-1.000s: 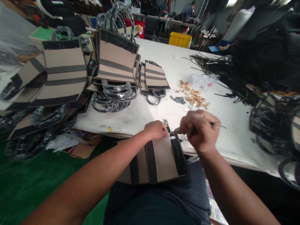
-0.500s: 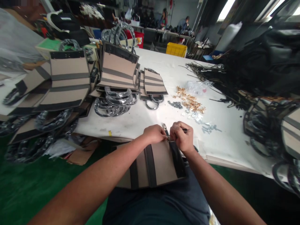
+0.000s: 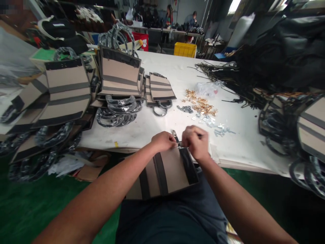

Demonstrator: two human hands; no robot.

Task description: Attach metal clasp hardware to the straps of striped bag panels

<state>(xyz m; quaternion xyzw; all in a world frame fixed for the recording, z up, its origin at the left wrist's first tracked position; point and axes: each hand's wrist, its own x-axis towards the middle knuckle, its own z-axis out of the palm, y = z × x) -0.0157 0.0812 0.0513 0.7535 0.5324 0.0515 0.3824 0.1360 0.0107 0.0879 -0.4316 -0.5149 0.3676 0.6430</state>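
The panel (image 3: 175,171), beige with dark bands, lies over the lap (image 3: 200,203), with its far end beside the edge of the bench (image 3: 142,134). The left hand (image 3: 164,141) is closed, and its fingertips grip the panel at the far edge. The right hand (image 3: 195,142) is closed around a slim dark tool (image 3: 200,136), and its fingers are just beside the left fingertips. Between the hands there is a small bright metal piece (image 3: 179,144), near a strap (image 3: 174,134) with a metal end.

As I judge, the present step is fine work with the tool on this metal piece. From this position, a next move calls for a firm hold of the panel and careful placing of the tool, away from the left fingertips. The right hand is blurred, so I cannot tell if the tool touches the piece.

Compared with the earliest frame, the right hand is now lower and closer to the left hand, which stays at the same edge. The silver bits (image 3: 223,130), which the right hand mostly hid then, are now in view beyond it
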